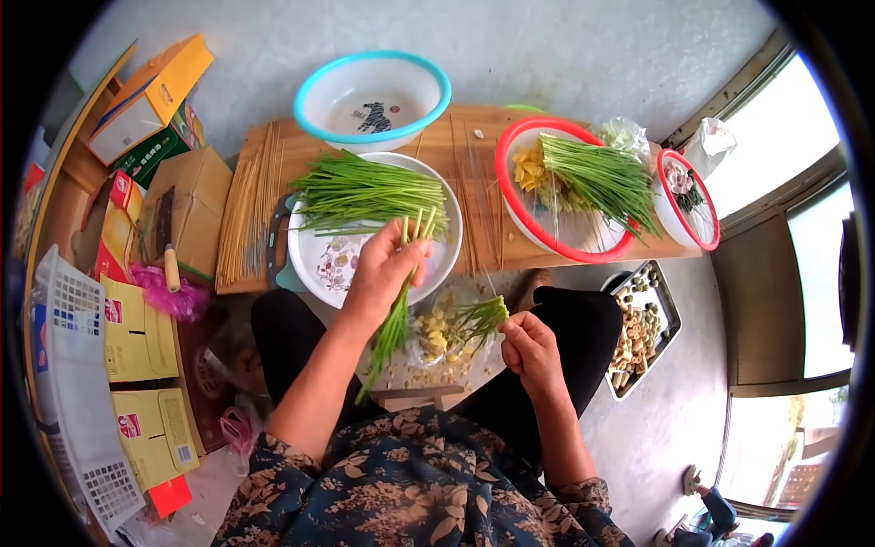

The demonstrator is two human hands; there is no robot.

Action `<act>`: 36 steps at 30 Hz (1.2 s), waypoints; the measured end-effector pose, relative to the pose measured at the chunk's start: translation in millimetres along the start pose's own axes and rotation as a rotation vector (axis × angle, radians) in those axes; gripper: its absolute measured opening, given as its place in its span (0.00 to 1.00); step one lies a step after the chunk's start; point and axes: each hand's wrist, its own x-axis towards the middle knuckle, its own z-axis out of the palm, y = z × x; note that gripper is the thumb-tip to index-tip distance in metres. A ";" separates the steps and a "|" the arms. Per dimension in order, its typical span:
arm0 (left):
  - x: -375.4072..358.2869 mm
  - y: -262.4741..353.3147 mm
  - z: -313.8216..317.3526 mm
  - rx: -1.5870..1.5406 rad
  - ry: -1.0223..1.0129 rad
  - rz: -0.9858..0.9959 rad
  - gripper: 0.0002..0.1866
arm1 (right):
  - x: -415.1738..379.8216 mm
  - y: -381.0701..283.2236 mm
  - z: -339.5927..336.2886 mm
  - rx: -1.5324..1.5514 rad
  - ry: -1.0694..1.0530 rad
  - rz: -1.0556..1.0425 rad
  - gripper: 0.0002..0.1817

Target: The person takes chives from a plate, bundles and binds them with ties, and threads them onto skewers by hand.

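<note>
My left hand (387, 269) is closed round a small bunch of green chives (393, 328), over the near edge of a white tray (456, 242). Loose green stalks (365, 191) are heaped on that tray. To the right and lower, my right hand (533, 351) is pinched at the end of a thin skewer (490, 284) threaded through a short folded bundle of chives (483, 319). The two hands are apart. Beneath them, between the knees, lies a clear bag with yellowish pieces (436, 333).
Wooden table (478, 118) bears long skewers (251, 210), a blue-rimmed basin (342, 68), a red-rimmed basin (504, 182) with more chives and a smaller red-rimmed bowl (670, 214). Boxes (187, 196) and a knife (170, 264) are left; a floor tray (670, 314) is right. Someone's legs (715, 515) show lower right.
</note>
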 end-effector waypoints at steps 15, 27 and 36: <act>-37.4 -2.2 -7.9 -0.245 0.077 -0.219 0.09 | -31.4 -40.2 63.1 -0.048 -0.200 -0.009 0.09; -39.0 1.3 -4.3 -0.271 0.048 -0.272 0.08 | -33.9 -39.0 62.8 -0.092 -0.208 -0.029 0.09; -39.3 -1.7 -4.3 -0.292 0.055 -0.270 0.08 | -34.8 -37.2 61.1 -0.066 -0.218 -0.023 0.10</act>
